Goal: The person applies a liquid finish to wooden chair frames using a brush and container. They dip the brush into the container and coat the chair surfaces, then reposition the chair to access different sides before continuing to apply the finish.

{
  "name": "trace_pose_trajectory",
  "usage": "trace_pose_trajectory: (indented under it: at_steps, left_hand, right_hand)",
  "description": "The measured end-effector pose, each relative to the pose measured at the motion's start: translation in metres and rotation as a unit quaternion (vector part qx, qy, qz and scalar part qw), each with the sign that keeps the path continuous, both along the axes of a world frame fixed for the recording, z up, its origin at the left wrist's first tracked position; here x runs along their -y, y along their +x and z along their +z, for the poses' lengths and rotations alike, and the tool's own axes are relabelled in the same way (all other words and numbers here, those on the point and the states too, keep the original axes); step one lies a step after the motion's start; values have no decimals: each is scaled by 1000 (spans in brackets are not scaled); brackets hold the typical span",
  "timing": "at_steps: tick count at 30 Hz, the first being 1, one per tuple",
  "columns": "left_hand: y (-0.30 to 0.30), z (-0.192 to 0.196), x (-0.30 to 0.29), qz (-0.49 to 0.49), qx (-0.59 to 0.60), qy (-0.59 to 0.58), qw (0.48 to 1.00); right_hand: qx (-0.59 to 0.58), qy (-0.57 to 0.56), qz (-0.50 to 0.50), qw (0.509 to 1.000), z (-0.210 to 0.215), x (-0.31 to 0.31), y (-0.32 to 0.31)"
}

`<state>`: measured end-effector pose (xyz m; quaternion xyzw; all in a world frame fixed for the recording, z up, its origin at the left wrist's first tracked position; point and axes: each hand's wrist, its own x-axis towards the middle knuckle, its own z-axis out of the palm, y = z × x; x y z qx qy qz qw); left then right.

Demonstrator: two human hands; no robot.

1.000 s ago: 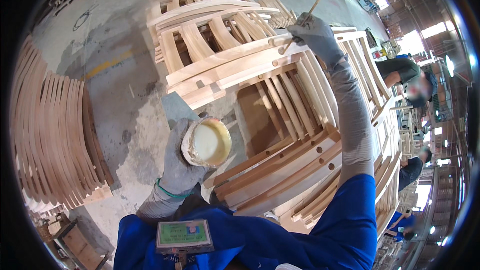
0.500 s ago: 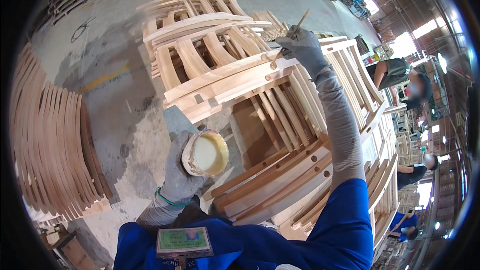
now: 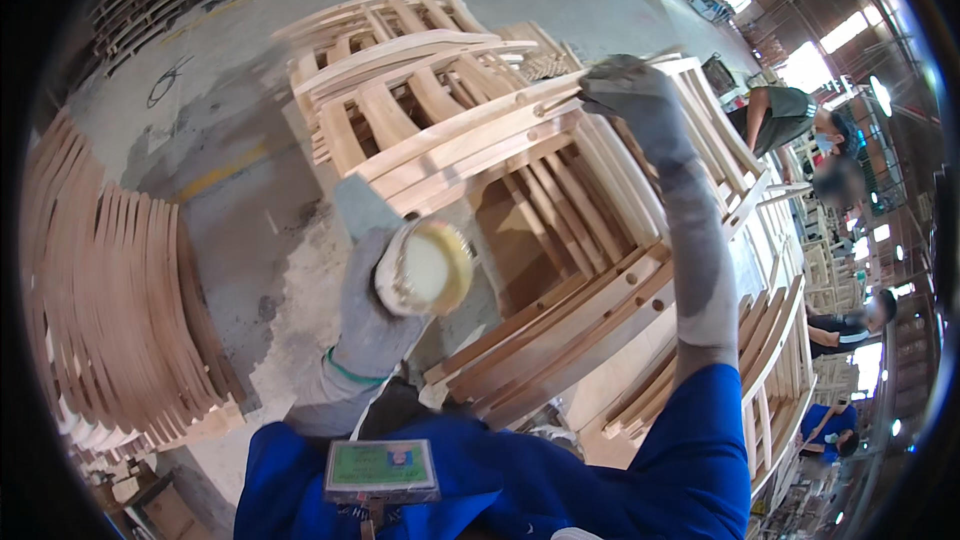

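Observation:
My left hand (image 3: 365, 300), in a grey glove, is closed around a crusted cup (image 3: 391, 280) of milky white liquid (image 3: 424, 268). A flat grey-blue piece (image 3: 360, 205) juts out past its fingers; how it is held is hidden. My right hand (image 3: 635, 105), gloved too, is closed at the far end of a stacked wooden frame. A thin stick, seen clearly half a second ago, is in its grip, now mostly blurred. Its lower end is close to the round holes in the pale wooden rail (image 3: 470, 138); whether it enters one is unclear.
More slatted wooden frames (image 3: 400, 120) are stacked beyond and to the right. Curved slats (image 3: 120, 310) stand piled at the left. Nearer me lie dark-holed curved rails (image 3: 560, 340). Co-workers, one in a dark shirt (image 3: 785, 115), are at the right.
My right hand has turned and come slightly right, its upright stick no longer showing clearly. The left hand with the cup has moved up and a little right. The whole view has shifted slightly.

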<state>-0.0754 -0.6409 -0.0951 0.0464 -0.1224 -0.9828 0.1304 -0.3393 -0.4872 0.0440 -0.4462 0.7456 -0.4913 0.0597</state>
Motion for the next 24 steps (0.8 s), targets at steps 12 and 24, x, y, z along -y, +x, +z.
trace_pose_trajectory:
  at_steps: [12, 24]
  left_hand:
    - [-4, 37, -54, -133, -60, -7, 989]
    - [-47, 27, -148, -36, 43, -102, 993]
  right_hand:
    - [232, -101, 65, 965, -7, -84, 183]
    - [571, -273, 24, 774, -46, -177, 107]
